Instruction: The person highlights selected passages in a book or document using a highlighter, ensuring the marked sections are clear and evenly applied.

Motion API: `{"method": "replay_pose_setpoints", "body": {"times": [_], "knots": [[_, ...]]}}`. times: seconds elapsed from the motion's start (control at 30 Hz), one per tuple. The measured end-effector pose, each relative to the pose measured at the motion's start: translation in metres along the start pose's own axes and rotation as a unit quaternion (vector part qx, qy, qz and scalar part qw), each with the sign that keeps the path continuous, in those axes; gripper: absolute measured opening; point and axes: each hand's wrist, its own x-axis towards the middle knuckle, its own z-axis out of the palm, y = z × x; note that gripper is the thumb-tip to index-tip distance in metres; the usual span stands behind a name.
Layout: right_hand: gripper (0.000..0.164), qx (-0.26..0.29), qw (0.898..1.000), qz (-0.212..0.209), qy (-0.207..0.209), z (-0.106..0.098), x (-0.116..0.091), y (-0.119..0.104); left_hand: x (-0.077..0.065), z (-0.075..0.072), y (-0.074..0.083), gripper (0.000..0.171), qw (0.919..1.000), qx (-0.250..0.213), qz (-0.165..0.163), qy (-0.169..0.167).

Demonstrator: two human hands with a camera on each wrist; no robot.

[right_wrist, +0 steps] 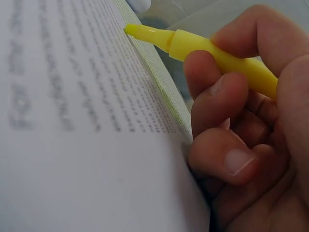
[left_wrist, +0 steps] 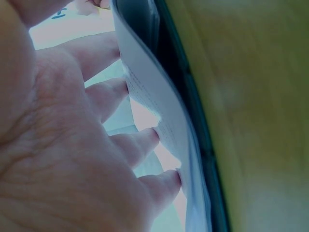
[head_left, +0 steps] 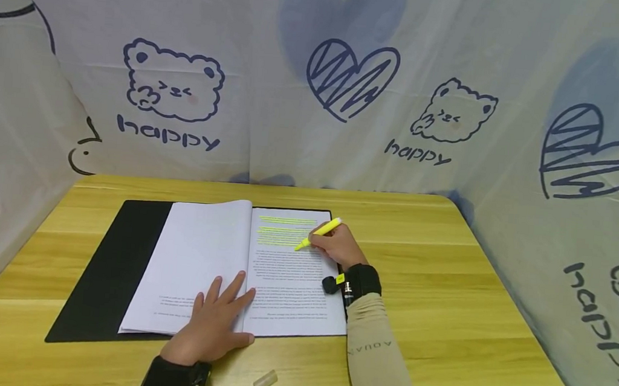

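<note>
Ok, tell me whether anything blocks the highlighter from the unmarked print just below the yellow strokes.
Nothing visible stands between the highlighter in the right grip and the unmarked print just below the yellow strokes. The left grip rests lower, by the fold, away from the highlighter's tip.

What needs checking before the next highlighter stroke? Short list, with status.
1. Highlighter gripped: ok, pinched in the fingers of the right hand.
2. Tip uncapped: ok, bare in the right wrist view.
3. Tip pressed on the paper: cannot tell; it is very close to the right page, but contact isn't clear.
4. Pages steadied: ok, the left hand rests spread across the fold.
5. Left pages flat: not ok, they bow up toward the fold.
6. Unmarked text available: ok, plain lines sit below the yellow-marked lines in the head view.
</note>
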Motion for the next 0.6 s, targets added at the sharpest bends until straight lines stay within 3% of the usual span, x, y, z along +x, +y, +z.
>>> {"method": "replay_pose_setpoints", "body": {"times": [0.2,0.6], "knots": [[0.014,-0.013,1.000,-0.014,-0.004,-0.0008,-0.0006,-0.0017,0.0001,0.0008,-0.0007,0.082,1.0000,0.001,0.001,0.001],[0.016,-0.038,0.999,0.000,0.008,-0.0037,0.0011,-0.0023,0.0012,0.0021,-0.0010,0.082,1.0000,0.003,-0.001,0.002]]}}
